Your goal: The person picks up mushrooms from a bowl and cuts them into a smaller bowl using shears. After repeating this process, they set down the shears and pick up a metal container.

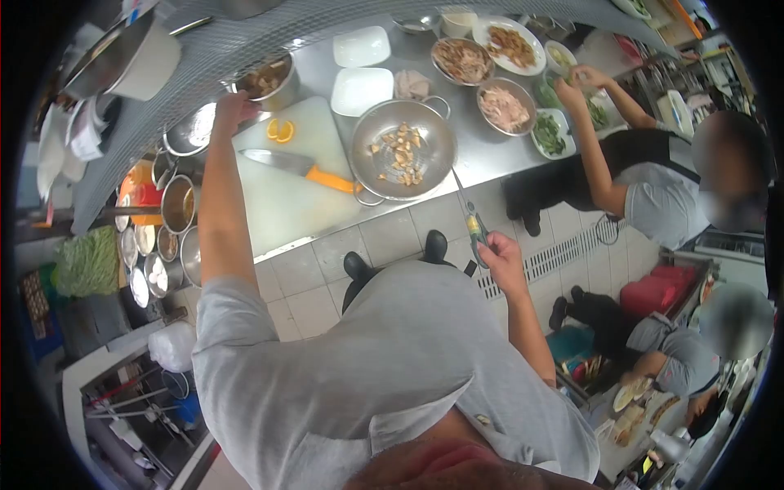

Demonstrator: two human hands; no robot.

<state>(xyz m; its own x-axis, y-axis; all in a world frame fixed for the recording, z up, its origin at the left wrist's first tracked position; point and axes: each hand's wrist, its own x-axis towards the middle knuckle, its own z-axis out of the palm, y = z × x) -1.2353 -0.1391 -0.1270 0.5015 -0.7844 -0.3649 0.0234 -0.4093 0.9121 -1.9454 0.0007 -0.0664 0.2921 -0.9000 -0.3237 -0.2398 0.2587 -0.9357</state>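
In the head view, my right hand (501, 260) is closed round the handles of a pair of scissors (471, 219). Their blades point up toward the table's front edge, beside a metal pan (382, 175) holding small chopped brown pieces. My left hand (235, 111) reaches across to the far left, right at the rim of a deep metal pot (282, 91) with brown chunks inside; its fingertips are hidden. Below that pot lies a white cutting board (286, 208), with two cut orange pieces (280, 131) and an orange-handled knife (298, 167) on it.
Two white square dishes (362, 47) stand behind the pan. At right are bowls of shredded meat (505, 110) and greens (552, 134), where a co-worker's hands (581, 82) handle greens. Another person (674, 351) works lower right. Several metal containers (177, 204) line the left.
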